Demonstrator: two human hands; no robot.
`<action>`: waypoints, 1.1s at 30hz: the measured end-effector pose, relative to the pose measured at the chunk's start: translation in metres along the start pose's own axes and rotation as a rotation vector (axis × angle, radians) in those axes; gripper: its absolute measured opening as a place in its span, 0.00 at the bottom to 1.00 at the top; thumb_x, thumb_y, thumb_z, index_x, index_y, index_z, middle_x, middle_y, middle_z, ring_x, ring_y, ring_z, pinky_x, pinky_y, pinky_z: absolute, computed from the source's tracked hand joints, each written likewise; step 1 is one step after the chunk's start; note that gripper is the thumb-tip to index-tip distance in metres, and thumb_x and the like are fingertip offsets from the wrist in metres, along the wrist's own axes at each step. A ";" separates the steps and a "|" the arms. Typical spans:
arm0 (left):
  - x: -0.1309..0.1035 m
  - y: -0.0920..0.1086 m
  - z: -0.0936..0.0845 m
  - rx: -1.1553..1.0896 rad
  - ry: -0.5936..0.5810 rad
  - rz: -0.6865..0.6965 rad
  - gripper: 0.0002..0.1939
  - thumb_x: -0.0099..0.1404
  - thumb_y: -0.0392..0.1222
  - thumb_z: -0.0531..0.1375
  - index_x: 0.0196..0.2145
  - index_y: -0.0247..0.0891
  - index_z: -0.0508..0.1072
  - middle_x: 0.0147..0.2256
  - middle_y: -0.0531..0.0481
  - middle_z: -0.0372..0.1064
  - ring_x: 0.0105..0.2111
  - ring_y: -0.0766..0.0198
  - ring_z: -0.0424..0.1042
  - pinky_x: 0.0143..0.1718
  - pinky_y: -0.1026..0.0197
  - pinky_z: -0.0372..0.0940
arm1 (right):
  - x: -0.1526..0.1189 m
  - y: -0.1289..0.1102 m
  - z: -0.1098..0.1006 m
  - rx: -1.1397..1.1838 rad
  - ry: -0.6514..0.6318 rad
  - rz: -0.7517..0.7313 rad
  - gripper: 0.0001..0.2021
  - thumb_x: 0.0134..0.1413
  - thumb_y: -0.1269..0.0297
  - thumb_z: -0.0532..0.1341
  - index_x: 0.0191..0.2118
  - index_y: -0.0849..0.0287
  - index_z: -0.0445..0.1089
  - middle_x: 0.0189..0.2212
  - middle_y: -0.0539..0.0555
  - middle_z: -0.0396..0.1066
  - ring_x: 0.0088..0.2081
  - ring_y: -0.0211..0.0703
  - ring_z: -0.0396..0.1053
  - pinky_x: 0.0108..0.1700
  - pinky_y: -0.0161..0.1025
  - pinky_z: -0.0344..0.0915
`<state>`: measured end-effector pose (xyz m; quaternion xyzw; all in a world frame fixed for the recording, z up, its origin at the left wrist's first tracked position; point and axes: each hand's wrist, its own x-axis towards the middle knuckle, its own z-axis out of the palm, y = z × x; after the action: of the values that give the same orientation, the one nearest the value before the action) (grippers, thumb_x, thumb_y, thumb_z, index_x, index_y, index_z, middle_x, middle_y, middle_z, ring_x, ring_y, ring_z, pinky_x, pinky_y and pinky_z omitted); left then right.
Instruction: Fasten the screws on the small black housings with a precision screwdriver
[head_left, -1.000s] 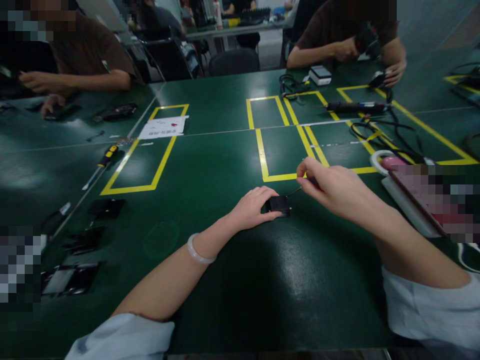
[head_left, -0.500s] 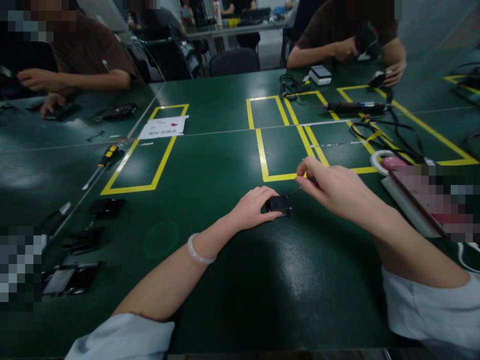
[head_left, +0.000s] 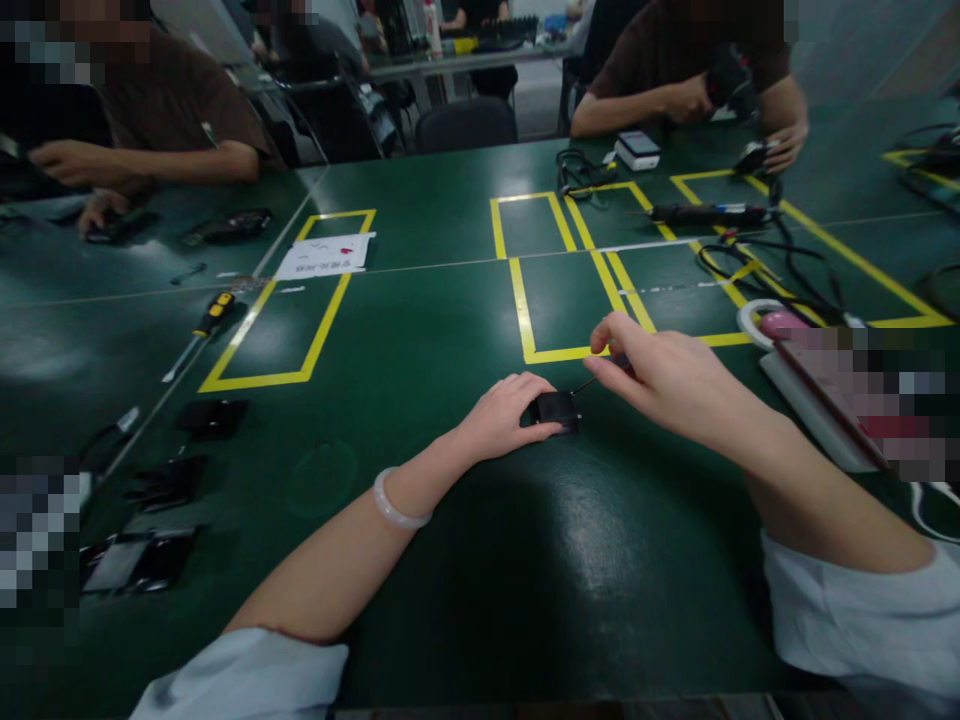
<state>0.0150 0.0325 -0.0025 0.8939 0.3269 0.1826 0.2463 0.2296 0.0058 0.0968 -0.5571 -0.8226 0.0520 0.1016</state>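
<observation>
A small black block [head_left: 556, 410] lies on the green table [head_left: 420, 330] near the middle of the view. My left hand [head_left: 514, 415] grips it from the left, thumb on the near side and fingers over the far side. A thin metal tool [head_left: 589, 383] slants from the block's right far corner up to my right hand [head_left: 626, 362]. The fingers of that hand are closed round the tool's other end, which they mostly hide. A pale bracelet [head_left: 390, 500] circles my left wrist.
At left lie a yellow-black screwdriver [head_left: 214, 315] and several black parts [head_left: 212, 417]. A white paper [head_left: 325, 256] sits farther back. On the right are cables [head_left: 795, 265], a black pen-shaped tool [head_left: 709, 215] and a pink object [head_left: 784, 325]. Two people work across the table.
The fingers of my right hand have shifted slightly on the tool. My left hand and the black block keep their places, apart from a slight shift of the whole view.
</observation>
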 end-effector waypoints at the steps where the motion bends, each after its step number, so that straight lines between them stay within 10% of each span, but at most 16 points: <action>1: 0.000 0.000 0.000 -0.002 0.001 0.001 0.21 0.65 0.54 0.58 0.50 0.40 0.65 0.47 0.44 0.67 0.48 0.54 0.67 0.50 0.52 0.62 | 0.000 0.000 0.000 -0.002 -0.004 -0.002 0.12 0.64 0.56 0.48 0.45 0.56 0.60 0.30 0.53 0.74 0.31 0.48 0.71 0.30 0.38 0.53; 33: 0.000 0.000 0.000 -0.005 0.003 0.006 0.22 0.65 0.55 0.58 0.50 0.38 0.65 0.47 0.44 0.67 0.48 0.55 0.66 0.50 0.53 0.62 | 0.000 0.000 0.000 -0.013 0.010 0.003 0.12 0.63 0.55 0.49 0.45 0.56 0.61 0.30 0.53 0.75 0.30 0.47 0.71 0.29 0.38 0.51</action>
<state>0.0147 0.0323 -0.0023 0.8940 0.3240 0.1854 0.2477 0.2303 0.0057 0.0971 -0.5591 -0.8216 0.0439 0.1019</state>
